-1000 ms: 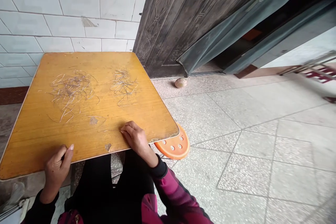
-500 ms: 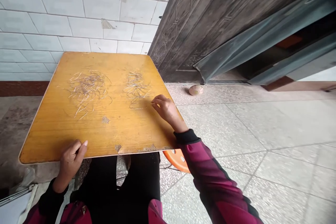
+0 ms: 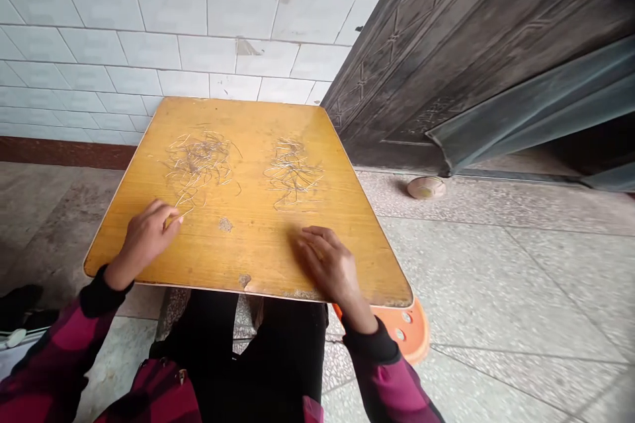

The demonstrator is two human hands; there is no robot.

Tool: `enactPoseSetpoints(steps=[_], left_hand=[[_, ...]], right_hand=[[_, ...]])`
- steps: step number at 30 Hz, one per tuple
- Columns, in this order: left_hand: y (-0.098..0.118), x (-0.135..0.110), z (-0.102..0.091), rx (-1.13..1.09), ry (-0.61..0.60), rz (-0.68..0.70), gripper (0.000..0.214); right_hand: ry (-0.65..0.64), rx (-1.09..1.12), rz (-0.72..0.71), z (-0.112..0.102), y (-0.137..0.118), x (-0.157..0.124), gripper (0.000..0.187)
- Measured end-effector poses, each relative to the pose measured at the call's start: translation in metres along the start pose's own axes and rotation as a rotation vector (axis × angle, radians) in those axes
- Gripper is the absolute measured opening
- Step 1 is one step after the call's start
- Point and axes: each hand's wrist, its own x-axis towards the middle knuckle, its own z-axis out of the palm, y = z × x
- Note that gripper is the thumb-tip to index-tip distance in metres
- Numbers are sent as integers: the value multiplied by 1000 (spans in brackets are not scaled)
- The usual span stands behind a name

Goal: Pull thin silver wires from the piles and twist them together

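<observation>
Taking the tabletop as my clock face, I have the left hand (image 3: pixel 151 234) at eight o'clock on the table (image 3: pixel 262 244), its thumb and forefinger brought close together at the near end of the larger pile of wires (image 3: pixel 201 158). From here I cannot tell whether the tips pinch a strand. That pile lies tangled at ten to eleven o'clock; the smaller pile of wires (image 3: pixel 294 172) lies at one to two, apart from it. My right hand (image 3: pixel 330 261) is at four to five, blurred, fingers loosely curved and parted from each other, near the smaller pile's six o'clock side. An orange stool (image 3: pixel 419 334) shows beyond the table's four o'clock corner.
</observation>
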Motion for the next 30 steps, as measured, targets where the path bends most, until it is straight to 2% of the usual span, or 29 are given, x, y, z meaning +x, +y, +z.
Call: enactPoseSetpoints(steps=[2, 5, 8, 10, 13, 16, 19, 23, 25, 28, 30], left_hand=[[-3, 25, 3, 85, -63, 30, 20], [3, 63, 19, 107, -192, 135, 23], [21, 99, 40, 137, -242, 190, 20], [35, 119, 52, 191, -301, 172, 18], [52, 140, 62, 223, -368, 171, 19], [65, 147, 69, 212, -417, 192, 15], [75, 143, 79, 222, -462, 173, 11], [77, 136, 85, 193, -447, 149, 15], [72, 136, 79, 155, -421, 159, 17], [57, 136, 57, 30, -384, 195, 18], [44, 134, 40, -309, -317, 205, 12]], right_hand=[[2, 34, 8, 7, -6, -7, 22], [25, 41, 44, 12, -6, -11, 22], [73, 23, 89, 11, -2, -10, 21], [91, 26, 103, 9, 0, -10, 21], [86, 38, 111, 8, 0, -10, 20], [70, 41, 120, 8, -1, -10, 21], [69, 45, 123, 7, -2, -9, 22], [65, 57, 128, 7, -2, -9, 22], [66, 66, 133, 7, -2, -10, 23], [63, 79, 144, 7, -2, -10, 23], [58, 95, 155, 7, -2, -10, 23]])
